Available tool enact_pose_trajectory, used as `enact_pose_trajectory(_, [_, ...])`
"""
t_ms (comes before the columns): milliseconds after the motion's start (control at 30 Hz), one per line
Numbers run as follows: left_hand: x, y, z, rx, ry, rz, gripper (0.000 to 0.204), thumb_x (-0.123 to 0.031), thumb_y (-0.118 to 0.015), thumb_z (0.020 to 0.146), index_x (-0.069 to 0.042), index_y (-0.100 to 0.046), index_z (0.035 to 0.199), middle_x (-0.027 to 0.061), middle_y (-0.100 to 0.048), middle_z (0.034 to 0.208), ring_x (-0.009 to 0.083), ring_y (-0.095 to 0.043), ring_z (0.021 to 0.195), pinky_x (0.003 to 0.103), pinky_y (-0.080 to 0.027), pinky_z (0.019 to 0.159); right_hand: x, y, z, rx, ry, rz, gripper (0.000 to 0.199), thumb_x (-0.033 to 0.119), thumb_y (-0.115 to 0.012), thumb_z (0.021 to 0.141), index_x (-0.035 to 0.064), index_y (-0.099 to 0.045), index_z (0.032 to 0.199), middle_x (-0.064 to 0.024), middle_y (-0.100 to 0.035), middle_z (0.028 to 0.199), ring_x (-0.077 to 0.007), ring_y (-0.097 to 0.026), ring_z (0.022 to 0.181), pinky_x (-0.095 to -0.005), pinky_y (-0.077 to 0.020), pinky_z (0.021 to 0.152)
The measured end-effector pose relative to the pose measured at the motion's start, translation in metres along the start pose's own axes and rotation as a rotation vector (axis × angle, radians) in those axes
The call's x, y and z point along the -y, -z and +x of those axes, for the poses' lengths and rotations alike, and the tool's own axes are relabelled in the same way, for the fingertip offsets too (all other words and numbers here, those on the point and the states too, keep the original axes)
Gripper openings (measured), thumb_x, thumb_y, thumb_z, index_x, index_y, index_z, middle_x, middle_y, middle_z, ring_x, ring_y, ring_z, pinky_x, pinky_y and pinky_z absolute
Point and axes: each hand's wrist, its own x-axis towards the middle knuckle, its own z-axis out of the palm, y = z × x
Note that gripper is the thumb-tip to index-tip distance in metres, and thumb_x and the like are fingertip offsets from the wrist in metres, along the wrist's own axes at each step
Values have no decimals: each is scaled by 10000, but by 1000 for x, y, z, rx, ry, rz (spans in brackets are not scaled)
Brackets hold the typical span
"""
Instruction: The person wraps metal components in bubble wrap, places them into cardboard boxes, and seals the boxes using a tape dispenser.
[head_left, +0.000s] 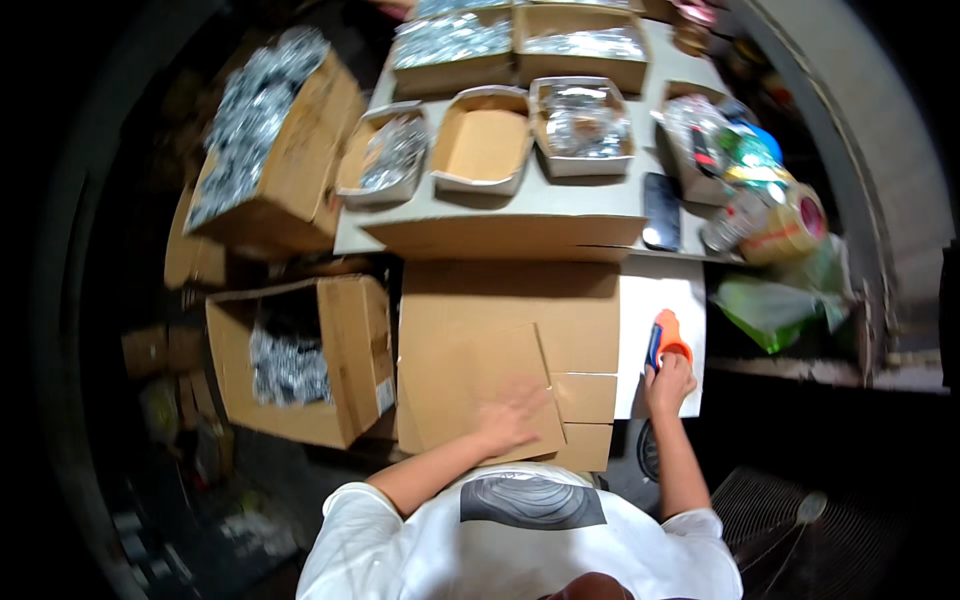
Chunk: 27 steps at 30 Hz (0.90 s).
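Note:
A flattened cardboard box (585,340) lies in front of me. A loose flap or smaller sheet of cardboard (480,365) rests at a slant on top of it. My left hand (510,415) is flat on this piece with its fingers spread, somewhat blurred by motion. To the right, on the white table top (640,300), my right hand (670,385) grips an orange tool with a ring-shaped part and a blue strip, which looks like a tape dispenser (669,325). My fingers cover its near end.
Behind stand trays (483,143), some with foil-like silver pieces. Cartons of silver pieces (255,130) stand left, one open carton (360,360) below. A phone (661,210), a roll of tape (790,228) and a green bag (765,310) are right. A fan (760,525) stands lower right.

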Motion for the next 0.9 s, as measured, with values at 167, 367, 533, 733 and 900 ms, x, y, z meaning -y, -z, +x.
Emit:
enact_pose_trajectory(167, [86, -41, -91, -639, 943, -45, 704, -460, -438, 886, -64, -210, 1421, 163, -199, 1465, 293, -252, 1313, 565, -167, 1055, 69, -54, -29, 268, 190, 810, 458, 185, -617, 816, 25, -438, 1206, -160, -437, 1165, -306, -417, 1118, -424, -307, 957])
enact_pose_trajectory(367, [116, -61, -100, -464, 490, -2141, 727, -621, -392, 870, -75, -400, 1350, 109, -413, 1373, 265, -413, 1214, 417, -313, 1037, 113, -85, -61, 1254, -309, 1592, 604, 493, -375, 928, 30, -385, 1316, -138, -481, 1277, -265, -497, 1141, -379, -416, 958])
enact_pose_trajectory(533, [78, -36, -192, -585, 390, -1780, 909, -535, -488, 874, -58, 29, 1450, 142, -74, 1507, 221, -120, 1377, 373, -175, 1097, 140, 7, -102, 1382, -269, 1290, 628, 501, -449, 849, 25, -443, 1258, -161, -529, 1166, -274, -526, 1072, -401, -443, 890])
enact_pose_trajectory(733, [15, -71, -359, -1111, 98, -1439, 851, -551, -425, 899, -85, 19, 1456, 84, -7, 1517, 222, 0, 1390, 384, -78, 1114, 247, 22, -219, 1610, 51, 989, 607, 491, -468, 835, 46, -452, 1248, -146, -528, 1164, -270, -523, 1074, -407, -439, 900])
enact_pose_trajectory(900, [-64, -175, -516, -1759, -18, -1816, 783, -635, -335, 881, -108, -197, 1444, 50, -229, 1482, 179, -215, 1355, 378, -203, 1096, 338, 23, -404, 1981, 368, 751, 590, 482, -485, 824, 64, -460, 1239, -133, -528, 1163, -268, -520, 1075, -413, -435, 908])
